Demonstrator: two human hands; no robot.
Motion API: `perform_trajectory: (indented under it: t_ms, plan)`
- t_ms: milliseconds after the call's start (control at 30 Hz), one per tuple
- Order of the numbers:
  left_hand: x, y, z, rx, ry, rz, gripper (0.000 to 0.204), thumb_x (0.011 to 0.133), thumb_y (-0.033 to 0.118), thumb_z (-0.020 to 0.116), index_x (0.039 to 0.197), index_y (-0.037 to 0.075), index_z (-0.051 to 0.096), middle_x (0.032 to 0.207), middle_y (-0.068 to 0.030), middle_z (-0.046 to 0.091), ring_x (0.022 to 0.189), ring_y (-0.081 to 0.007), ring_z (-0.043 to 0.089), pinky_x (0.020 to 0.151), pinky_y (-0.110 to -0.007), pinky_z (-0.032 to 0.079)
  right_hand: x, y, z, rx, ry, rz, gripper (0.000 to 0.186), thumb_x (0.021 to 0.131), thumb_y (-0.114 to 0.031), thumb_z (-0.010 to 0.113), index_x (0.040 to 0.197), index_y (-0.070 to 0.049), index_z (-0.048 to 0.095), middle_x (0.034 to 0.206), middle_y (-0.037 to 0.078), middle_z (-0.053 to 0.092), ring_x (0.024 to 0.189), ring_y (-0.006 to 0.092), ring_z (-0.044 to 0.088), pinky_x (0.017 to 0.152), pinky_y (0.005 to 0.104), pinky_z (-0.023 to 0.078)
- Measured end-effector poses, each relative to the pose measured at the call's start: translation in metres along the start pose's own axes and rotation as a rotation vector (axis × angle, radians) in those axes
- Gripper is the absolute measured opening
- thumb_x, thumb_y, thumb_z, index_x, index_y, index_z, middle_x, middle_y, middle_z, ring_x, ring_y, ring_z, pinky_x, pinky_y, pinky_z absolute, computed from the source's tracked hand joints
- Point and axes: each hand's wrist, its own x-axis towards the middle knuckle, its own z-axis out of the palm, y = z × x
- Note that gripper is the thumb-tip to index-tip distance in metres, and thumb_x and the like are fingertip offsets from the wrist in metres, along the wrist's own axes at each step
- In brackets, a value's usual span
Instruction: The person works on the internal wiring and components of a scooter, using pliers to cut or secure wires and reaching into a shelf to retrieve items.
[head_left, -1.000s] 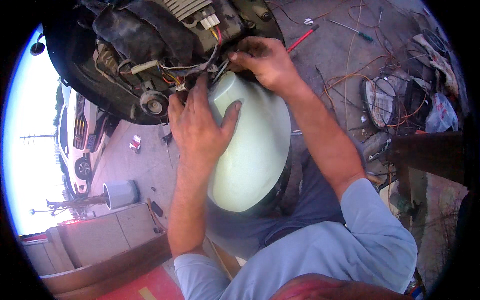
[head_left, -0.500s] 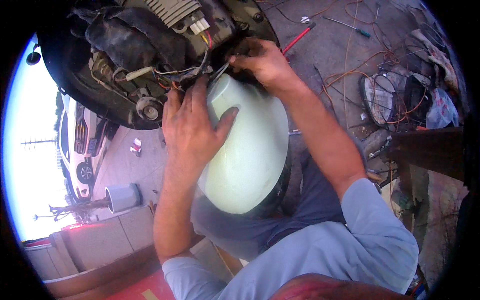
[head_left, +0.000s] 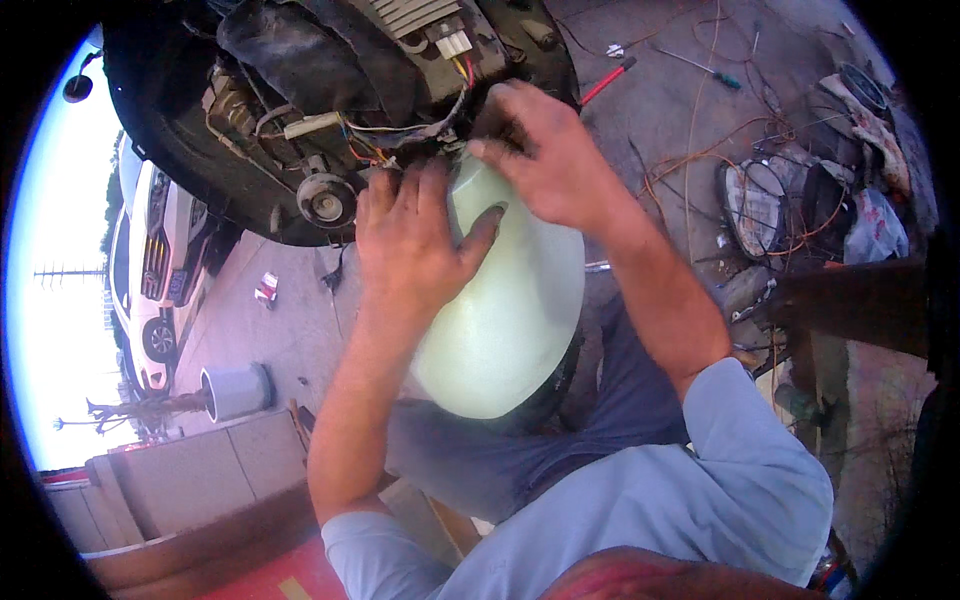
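Observation:
A smooth pale green fender (head_left: 510, 320) slants over my knees, its narrow end tucked against the wiring of a dark vehicle body (head_left: 275, 195). Across its left edge lies my left hand (head_left: 415, 235), gripping it with the thumb on top and the fingertips near the wires. My right hand (head_left: 540, 150) is closed in a pinch at the narrow end; what sits between its fingertips is hidden. Thin coloured wires (head_left: 372, 150) and a white connector (head_left: 453, 42) show beside the hands. A round horn-like part (head_left: 326, 200) is left of my left hand.
On the ground to the right lie a red-handled tool (head_left: 608, 80), a screwdriver (head_left: 727, 80), loose cables (head_left: 700, 155) and a worn shoe-like object (head_left: 755, 210). A rusty beam (head_left: 850, 305) juts in at right. A planter (head_left: 237, 390) and a parked car (head_left: 160, 270) are left.
The vehicle body has shifted right and up in the picture. My right hand has come slightly nearer, and the thin light strand at its fingertips is now mostly hidden. My left hand stays on the fender.

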Motion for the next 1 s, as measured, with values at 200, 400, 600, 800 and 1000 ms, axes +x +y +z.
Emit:
perform_trajectory:
  t_ms: [200, 400, 600, 800, 1000]
  plan:
    - [-0.003, -0.003, 0.000, 0.007, -0.030, -0.014, 0.065, 0.072, 0.042, 0.081, 0.120, 0.002, 0.060, 0.116, -0.0134, 0.066, 0.105, -0.0345, 0.057, 0.084, -0.045, 0.046, -0.002, -0.022, 0.002, 0.076, -0.093, 0.229, 0.027, 0.087, -0.013, 0.070, 0.105, 0.002, 0.057, 0.096, 0.026, 0.063, 0.096, 0.0471, 0.059, 0.081, 0.0466, 0.050]
    - [-0.001, -0.001, -0.008, -0.022, -0.079, -0.016, 0.068, 0.077, 0.039, 0.078, 0.128, 0.001, 0.056, 0.117, -0.0162, 0.065, 0.105, -0.0392, 0.056, 0.089, -0.049, 0.047, 0.000, 0.000, -0.004, 0.369, -0.028, 0.573, 0.033, 0.093, -0.022, 0.071, 0.111, 0.001, 0.057, 0.088, 0.012, 0.065, 0.071, 0.0274, 0.063, 0.066, 0.0422, 0.050]
    - [0.001, 0.000, -0.011, -0.015, -0.095, 0.002, 0.066, 0.079, 0.039, 0.077, 0.132, 0.005, 0.057, 0.117, -0.0161, 0.064, 0.106, -0.0384, 0.056, 0.089, -0.049, 0.047, 0.000, 0.021, 0.002, 0.846, -0.044, 0.759, 0.031, 0.098, -0.026, 0.068, 0.118, -0.004, 0.057, 0.083, 0.006, 0.060, 0.044, 0.0115, 0.048, 0.036, 0.0298, 0.035]
    - [0.006, 0.001, -0.012, -0.008, -0.116, -0.008, 0.061, 0.078, 0.039, 0.078, 0.127, 0.005, 0.062, 0.117, -0.0167, 0.064, 0.107, -0.0389, 0.056, 0.090, -0.049, 0.048, 0.000, 0.030, 0.015, 0.679, 0.104, 0.759, 0.031, 0.100, -0.024, 0.065, 0.121, -0.003, 0.056, 0.085, 0.005, 0.061, 0.049, 0.0124, 0.051, 0.042, 0.0292, 0.041]
    - [0.012, 0.004, -0.011, 0.007, -0.176, -0.024, 0.058, 0.078, 0.043, 0.076, 0.118, 0.003, 0.063, 0.114, -0.0171, 0.064, 0.107, -0.0389, 0.056, 0.090, -0.050, 0.048, 0.002, 0.030, 0.036, 0.739, 0.239, 0.849, 0.040, 0.099, -0.021, 0.065, 0.133, -0.003, 0.053, 0.079, 0.002, 0.061, 0.053, 0.0099, 0.050, 0.046, 0.0275, 0.040]
